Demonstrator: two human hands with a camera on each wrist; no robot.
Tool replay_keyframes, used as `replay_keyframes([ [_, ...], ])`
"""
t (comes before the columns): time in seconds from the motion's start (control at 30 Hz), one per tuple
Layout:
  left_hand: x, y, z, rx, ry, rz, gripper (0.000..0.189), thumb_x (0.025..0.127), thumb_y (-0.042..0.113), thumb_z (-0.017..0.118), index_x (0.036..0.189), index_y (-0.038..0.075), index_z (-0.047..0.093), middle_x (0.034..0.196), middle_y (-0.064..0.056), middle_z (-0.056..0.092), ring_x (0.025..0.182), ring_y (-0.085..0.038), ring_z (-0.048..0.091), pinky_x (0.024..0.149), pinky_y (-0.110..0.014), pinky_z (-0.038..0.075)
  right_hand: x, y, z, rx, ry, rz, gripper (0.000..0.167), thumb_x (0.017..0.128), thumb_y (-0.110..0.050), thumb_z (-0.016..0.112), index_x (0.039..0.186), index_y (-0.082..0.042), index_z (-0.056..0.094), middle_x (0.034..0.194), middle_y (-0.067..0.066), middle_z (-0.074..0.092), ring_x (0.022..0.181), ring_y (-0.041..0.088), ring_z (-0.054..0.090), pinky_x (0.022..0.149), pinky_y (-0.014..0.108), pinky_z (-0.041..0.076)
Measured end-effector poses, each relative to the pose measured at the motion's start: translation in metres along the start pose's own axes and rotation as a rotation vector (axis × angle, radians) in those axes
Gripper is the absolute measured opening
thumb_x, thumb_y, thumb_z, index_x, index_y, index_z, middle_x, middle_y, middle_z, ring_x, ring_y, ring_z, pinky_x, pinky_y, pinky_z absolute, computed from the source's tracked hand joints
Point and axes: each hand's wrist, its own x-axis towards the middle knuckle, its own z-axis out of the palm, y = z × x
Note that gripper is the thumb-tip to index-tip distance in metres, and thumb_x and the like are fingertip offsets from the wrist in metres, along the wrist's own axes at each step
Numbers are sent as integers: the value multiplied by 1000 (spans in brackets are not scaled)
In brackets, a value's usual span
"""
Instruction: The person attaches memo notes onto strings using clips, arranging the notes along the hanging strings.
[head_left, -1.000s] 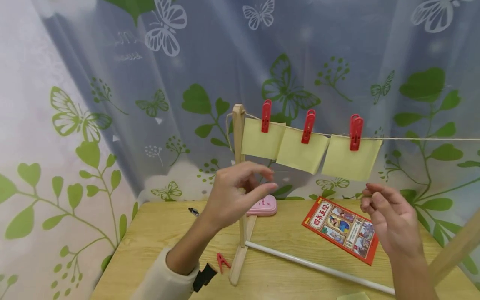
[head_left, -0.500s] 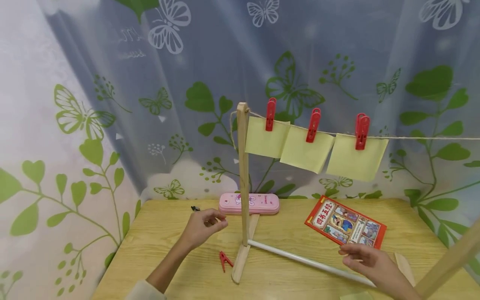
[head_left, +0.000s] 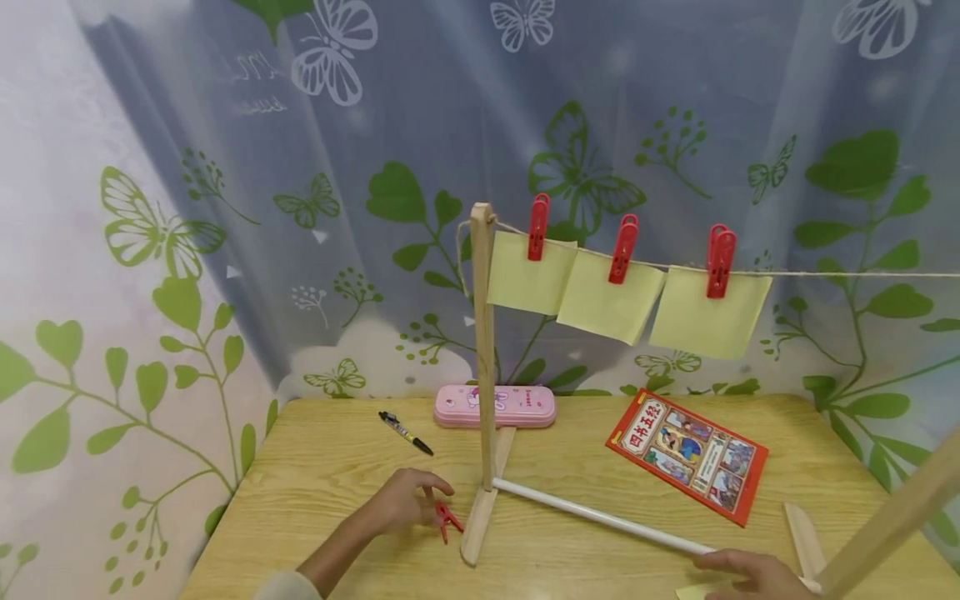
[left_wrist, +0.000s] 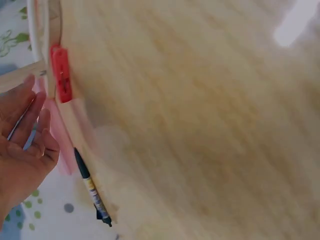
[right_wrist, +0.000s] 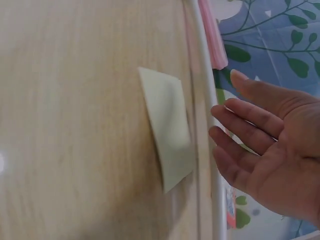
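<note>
My left hand (head_left: pixel 408 502) is low over the table, its fingers loosely bent beside a red clothespin (head_left: pixel 447 520). In the left wrist view that clothespin (left_wrist: pixel 61 74) is just past the fingertips, with nothing held. My right hand (right_wrist: pixel 272 142) has relaxed, spread fingers and hovers near a yellow paper note (right_wrist: pixel 167 130) lying on the table. In the head view this hand partly covers the note. Above, three yellow notes (head_left: pixel 609 304) hang from a string (head_left: pixel 840 273), each pinned by a red clothespin (head_left: pixel 623 250).
A wooden post (head_left: pixel 483 350) on a foot carries the string at left; another post (head_left: pixel 892 517) leans into view at right. A white bar (head_left: pixel 600 517) joins them low down. A pen (head_left: pixel 405 433), pink pencil case (head_left: pixel 525 406) and red book (head_left: pixel 690 454) lie behind.
Both hands have come down from near the hanging notes. The left has reached the loose clothespin on the table, the right the note at the front. The clothespin has not visibly moved.
</note>
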Motion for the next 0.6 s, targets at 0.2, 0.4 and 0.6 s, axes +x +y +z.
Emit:
replay_keyframes([
  [0.2, -4, -2, 11, 9, -30, 61, 40, 64, -5, 80, 102, 3, 72, 102, -9, 72, 92, -24, 65, 82, -31, 51, -4, 23, -4, -36, -49, -202, 39, 90, -5, 61, 126, -17, 60, 117, -37, 51, 104, -21, 41, 81, 9, 40],
  [0.4, -3, -7, 20, 34, -20, 121, 41, 60, -13, 75, 99, 1, 72, 95, -9, 70, 78, -11, 61, 67, -19, 48, 2, 40, -5, 85, -140, -452, 57, 85, 15, 55, 130, -19, 57, 127, -27, 53, 114, -16, 43, 88, 4, 33],
  [0.6, -4, -7, 23, 94, 46, 155, 36, 58, -12, 74, 91, 2, 73, 86, -6, 68, 72, -5, 56, 62, -16, 45, 3, 53, -9, -137, -50, -553, 55, 82, 14, 60, 124, -22, 61, 119, -28, 55, 104, -15, 48, 76, 9, 42],
])
